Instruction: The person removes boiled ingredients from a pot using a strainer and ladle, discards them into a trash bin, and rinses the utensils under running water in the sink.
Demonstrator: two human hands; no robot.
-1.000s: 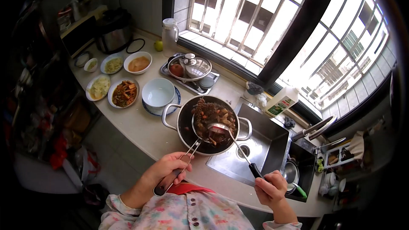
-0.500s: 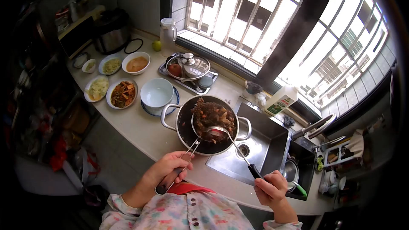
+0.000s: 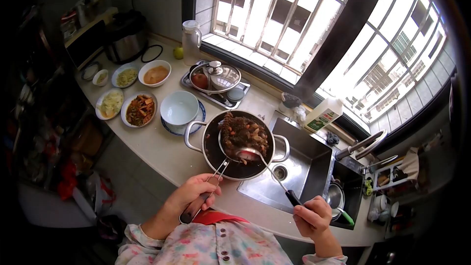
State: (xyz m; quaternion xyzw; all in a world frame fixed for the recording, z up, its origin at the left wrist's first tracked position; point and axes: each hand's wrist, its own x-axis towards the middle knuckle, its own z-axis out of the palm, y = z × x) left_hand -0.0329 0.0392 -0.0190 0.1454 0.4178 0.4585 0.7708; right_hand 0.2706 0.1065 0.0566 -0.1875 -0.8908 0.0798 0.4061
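Observation:
My left hand is wrapped around the dark handle of a strainer, whose bowl is over a two-handled pot. A heap of dark, cooked solids with lighter pieces lies in the strainer and hides most of its mesh. In my right hand is the black handle of a metal ladle. The ladle's bowl rests against the near side of the heap. Whatever lies deeper in the pot is mostly hidden.
Left of the pot, a pale bowl stands on a blue-rimmed plate, near several filled dishes. A glass lid lies on a tray behind. To the right are the sink, a white jug and the faucet.
The ladle's bowl has shifted slightly left and down against the heap, and the solids look rearranged. Both hands keep their grips. The view has shifted slightly.

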